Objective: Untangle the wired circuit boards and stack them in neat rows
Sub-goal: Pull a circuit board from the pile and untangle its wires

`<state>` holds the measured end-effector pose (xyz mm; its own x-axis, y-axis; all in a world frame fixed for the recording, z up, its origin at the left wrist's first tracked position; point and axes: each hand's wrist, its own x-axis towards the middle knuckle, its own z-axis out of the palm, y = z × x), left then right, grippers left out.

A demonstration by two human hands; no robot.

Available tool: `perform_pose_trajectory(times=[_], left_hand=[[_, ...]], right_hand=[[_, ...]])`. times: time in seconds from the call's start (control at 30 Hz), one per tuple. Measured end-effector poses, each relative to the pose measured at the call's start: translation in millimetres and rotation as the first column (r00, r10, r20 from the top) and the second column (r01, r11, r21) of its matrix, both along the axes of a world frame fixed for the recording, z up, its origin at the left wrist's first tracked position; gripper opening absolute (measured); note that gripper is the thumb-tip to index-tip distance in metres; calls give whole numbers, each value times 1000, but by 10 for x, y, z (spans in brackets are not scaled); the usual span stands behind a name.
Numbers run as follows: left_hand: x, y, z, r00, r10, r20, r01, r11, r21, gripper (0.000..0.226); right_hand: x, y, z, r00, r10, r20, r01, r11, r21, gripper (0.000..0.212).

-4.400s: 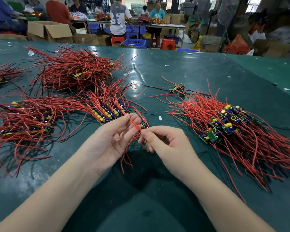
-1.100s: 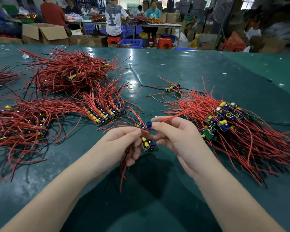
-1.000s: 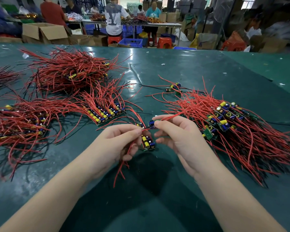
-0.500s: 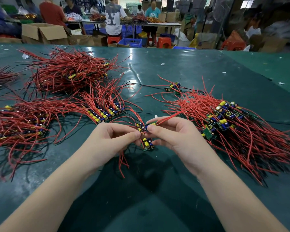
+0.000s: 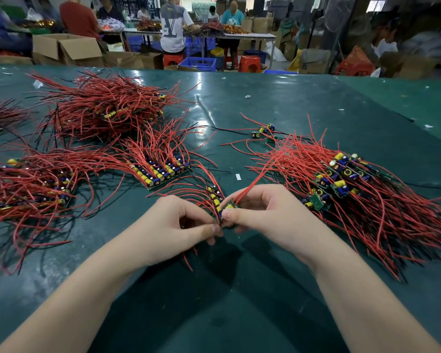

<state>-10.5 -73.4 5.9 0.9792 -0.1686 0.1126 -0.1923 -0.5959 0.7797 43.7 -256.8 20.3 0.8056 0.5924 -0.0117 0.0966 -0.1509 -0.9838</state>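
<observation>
Head view: dark green glossy table (image 5: 278, 103), bright glare on top.
Left hand (image 5: 173, 225): fingers curled, pinching small green circuit boards with red wires (image 5: 215, 197) over the near centre.
Right hand (image 5: 262, 215): pinching the same cluster.
Heaps: tangled red-wired boards (image 5: 346, 182) right, stacked row (image 5: 161, 169) left.
Room: cardboard boxes (image 5: 66, 48), workers at far tables.

The counter (image 5: 278, 103) is dark teal with pale glossy streaks. Red wires (image 5: 107, 108) dominate every heap, with a few black strands among them. The neat row of boards (image 5: 161, 171) shows yellow and blue components on green board edges. The loose pile at right (image 5: 339, 179) repeats this: green boards, yellow caps, blue cylinders. The board (image 5: 228, 207) pinched between both hands is green with a yellow part. Beyond the counter stand brown cardboard boxes (image 5: 66, 48), a blue crate (image 5: 197, 63) and red stools (image 5: 250, 63).
</observation>
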Motion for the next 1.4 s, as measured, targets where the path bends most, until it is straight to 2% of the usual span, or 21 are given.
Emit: perform_pose_trajectory(times=[0.13,0.2,0.43,0.6,0.73,0.87,1.03,1.17,1.4], left_hand=[[0,-51,47,997,73,-5,-73,984,-164,22],[-12,-66,63,996,81,-31,-85,976,-202,25],[-13,-25,71,989,145,39,-143,988,-53,45],[-17,-22,85,988,147,49,-143,987,-79,39],[8,-36,61,988,153,-18,-153,958,-244,26],[41,-4,48,983,167,-76,-183,901,-393,22],[-2,-11,78,993,79,-89,-109,903,-415,25],[7,-19,69,983,83,-162,-146,891,-430,22],[8,16,57,987,76,-140,-130,891,-436,25]], right_hand=[[20,-14,20,990,-89,-112,106,982,155,9],[23,-18,26,985,-102,-142,127,975,184,11],[4,-19,25,987,-73,-144,94,986,141,8],[2,-9,41,982,-37,-185,68,985,162,7],[25,-19,62,963,-71,-261,145,951,275,8],[64,-41,70,955,-142,-261,221,927,304,7],[92,-61,39,963,-187,-194,231,943,239,6],[117,-59,26,960,-232,-157,264,936,234,7],[199,-146,45,938,-274,-214,329,896,298,6]])
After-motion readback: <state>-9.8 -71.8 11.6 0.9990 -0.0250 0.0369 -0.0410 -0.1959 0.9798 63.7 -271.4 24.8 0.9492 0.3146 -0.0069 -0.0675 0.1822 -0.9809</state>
